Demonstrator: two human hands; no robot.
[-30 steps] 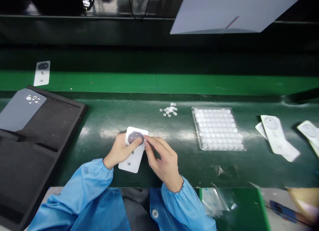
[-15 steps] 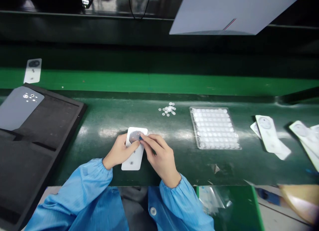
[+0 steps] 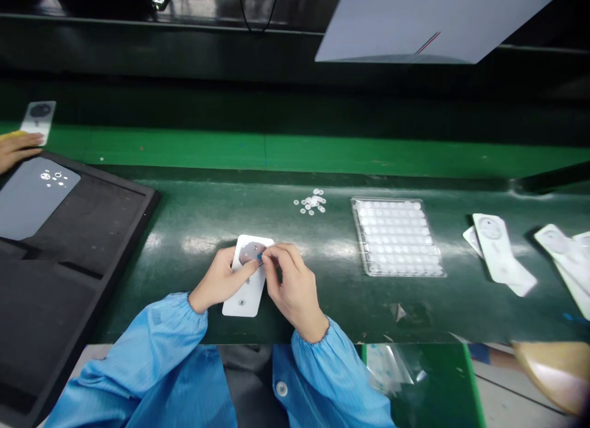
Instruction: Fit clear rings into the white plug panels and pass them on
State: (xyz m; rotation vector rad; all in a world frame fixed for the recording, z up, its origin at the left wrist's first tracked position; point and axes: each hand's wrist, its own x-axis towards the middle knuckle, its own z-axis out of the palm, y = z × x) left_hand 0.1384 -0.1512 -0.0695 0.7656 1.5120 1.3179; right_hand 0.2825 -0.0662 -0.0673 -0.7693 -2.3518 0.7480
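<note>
My left hand (image 3: 220, 281) is closed on a white phone back cover (image 3: 246, 297), its thumb lying across the front. The cover is tilted a little, with a large grey camera circle (image 3: 249, 251) at its top end and small dark marks lower down. At the right edge of that circle, my right hand (image 3: 294, 286) is closed in a pinch. A small blue piece (image 3: 259, 256) shows at its fingertips; its exact kind is too small to make out.
Small clear discs (image 3: 313, 202) lie loose beyond my hands. A clear tray (image 3: 396, 237) of white round pieces stands right of them. More white covers (image 3: 495, 246) lie far right. A black tray (image 3: 115, 213) fills the left. Another person's hand (image 3: 18, 150) touches a cover (image 3: 40, 117).
My right hand has shifted slightly, its fingers curling more at the circle's edge. At the far left, another person's hand has come in and the cover there has moved left.
</note>
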